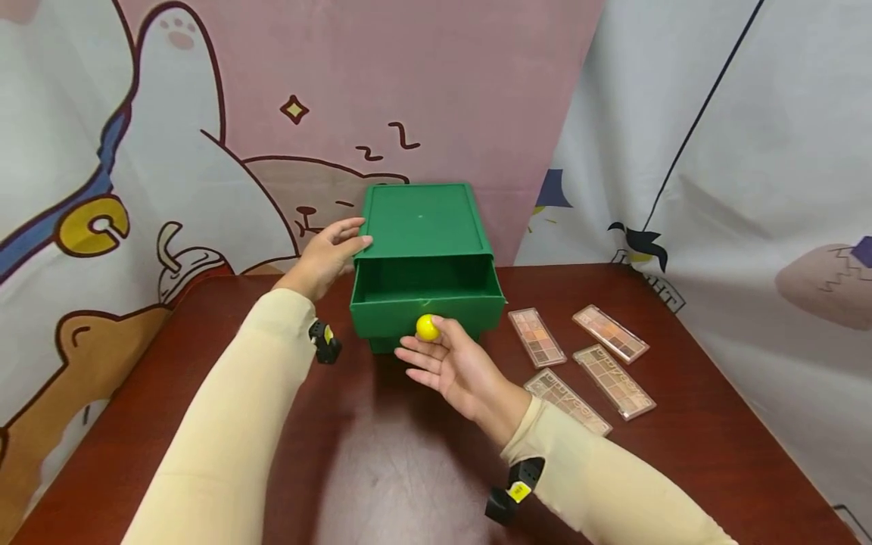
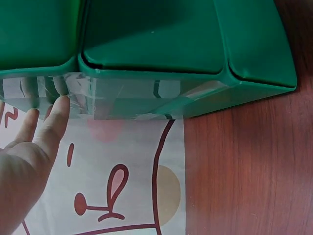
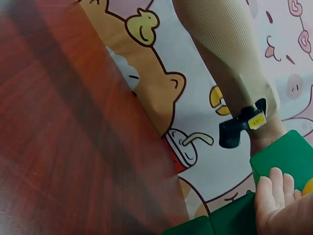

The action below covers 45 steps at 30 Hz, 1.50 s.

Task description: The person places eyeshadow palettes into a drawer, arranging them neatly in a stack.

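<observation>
A green drawer box (image 1: 422,219) stands on the table, its upper drawer (image 1: 391,318) pulled out toward me. The inside that shows is bare green. A round yellow knob (image 1: 427,327) sits at the middle of the drawer front. My right hand (image 1: 463,375) is palm up below it, thumb and index finger pinching the knob, the other fingers stretched out. My left hand (image 1: 320,261) rests against the box's left side near the top edge, fingers fairly straight. In the left wrist view, its fingertips (image 2: 61,104) touch clear tape (image 2: 132,95) along that side.
Several eyeshadow palettes (image 1: 537,337) lie on the dark red-brown table (image 1: 327,469) to the right of the box. A cloth printed with cartoon animals (image 1: 477,91) hangs behind the table and along its sides.
</observation>
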Tool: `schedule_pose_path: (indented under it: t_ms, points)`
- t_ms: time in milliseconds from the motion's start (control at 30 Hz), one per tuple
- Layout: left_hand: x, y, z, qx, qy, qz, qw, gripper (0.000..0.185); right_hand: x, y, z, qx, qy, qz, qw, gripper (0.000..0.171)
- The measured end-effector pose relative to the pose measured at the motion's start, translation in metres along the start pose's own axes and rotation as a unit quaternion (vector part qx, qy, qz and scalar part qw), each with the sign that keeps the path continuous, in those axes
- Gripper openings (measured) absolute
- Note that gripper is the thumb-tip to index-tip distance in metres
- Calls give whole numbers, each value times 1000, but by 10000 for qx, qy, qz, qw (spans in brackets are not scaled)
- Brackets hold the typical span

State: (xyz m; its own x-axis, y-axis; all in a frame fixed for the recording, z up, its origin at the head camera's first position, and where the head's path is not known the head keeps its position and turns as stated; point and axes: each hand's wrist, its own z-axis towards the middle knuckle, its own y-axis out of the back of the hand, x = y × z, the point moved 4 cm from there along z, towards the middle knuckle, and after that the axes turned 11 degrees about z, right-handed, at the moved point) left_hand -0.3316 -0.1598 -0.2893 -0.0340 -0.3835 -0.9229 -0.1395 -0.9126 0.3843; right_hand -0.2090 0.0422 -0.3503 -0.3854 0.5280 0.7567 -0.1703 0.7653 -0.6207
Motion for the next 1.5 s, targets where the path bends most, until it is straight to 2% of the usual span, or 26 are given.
schedule_pose_path:
  t_ms: [433,1167,1367,1500]
  points:
    - [-4,0,2,-113,14,108,9999,56,-5,0,-26,320,-301,-154,9989,29]
    - [-1,-1,2,-177,32,106,9998,56,-12,5,-59,614,-615,-510,9949,37]
    - [-1,-1,1,-183,-23,62,9998,55,-10,10,-62,732,-640,-977,9905,52]
    - [-1,-2,1,-140,-28,100,9998,56,-8,24,-66,740,-694,-1324,9860,53]
